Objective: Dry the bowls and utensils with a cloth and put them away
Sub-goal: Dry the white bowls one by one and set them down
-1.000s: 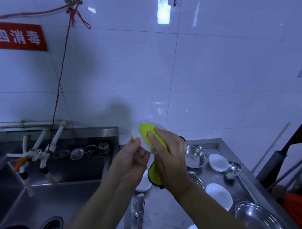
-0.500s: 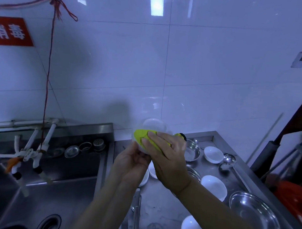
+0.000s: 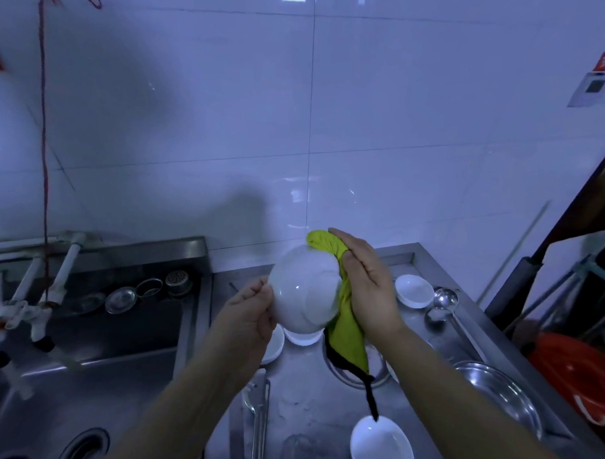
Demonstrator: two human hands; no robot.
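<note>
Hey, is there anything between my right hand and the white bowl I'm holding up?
Yes. The yellow-green cloth lies between your right hand and the white bowl, along the bowl's right side, with its tail hanging below. Your left hand grips the bowl's left edge directly.

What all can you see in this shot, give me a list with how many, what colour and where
held bowl: 1, white, in the air above the counter, underside toward the camera
cloth: 1, yellow-green with dark trim, against the held bowl's right side, tail hanging down
small bowls on counter: at least 4, white, spread across the counter, some partly hidden
steel basins: at least 2, silver, right and middle of the counter
ladle: 1, silver, right rear of the counter
sink: 1, steel, left
strainers and lids: several, metal, ledge behind the sink
red cord: 1, hanging on the wall
left hand: grips the held bowl's left edge
right hand: presses the cloth to the bowl
</note>
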